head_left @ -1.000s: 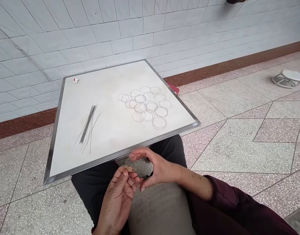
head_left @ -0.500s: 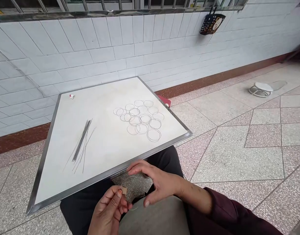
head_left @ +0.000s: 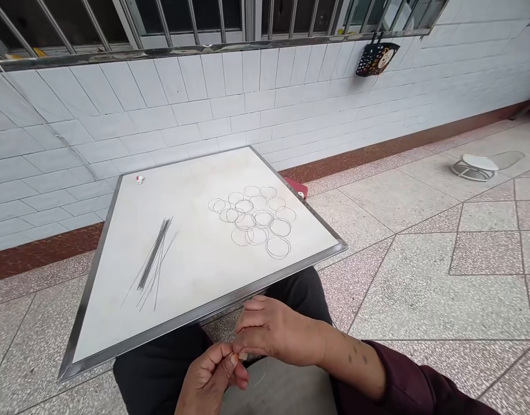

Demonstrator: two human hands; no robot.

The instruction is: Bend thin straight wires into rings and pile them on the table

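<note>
Above the lap, my left hand (head_left: pixel 213 374) pinches a small tan piece (head_left: pixel 242 357), mostly covered by fingers. My right hand (head_left: pixel 271 331) meets it there, fingers closed and bent down against the left fingertips; what they grip is hidden. A thin pale strand (head_left: pixel 260 380) shows just below the hands. Beyond them, many thin wire rings (head_left: pixel 257 235) lie overlapping on the right part of a white table (head_left: pixel 196 276). A bundle of straight dark wires (head_left: pixel 155 253) lies on its left part.
A small red and white object (head_left: pixel 140 180) sits at the table's far left corner. Behind stands a tiled wall (head_left: pixel 182 121) with a barred window and a hanging dark basket (head_left: pixel 377 57). A white-topped stool (head_left: pixel 474 166) is on the floor at right.
My right hand has gone from open, with its fingers spread, to closed against my left fingertips. My left hand has moved slightly right. The camera view has tilted up a little.
</note>
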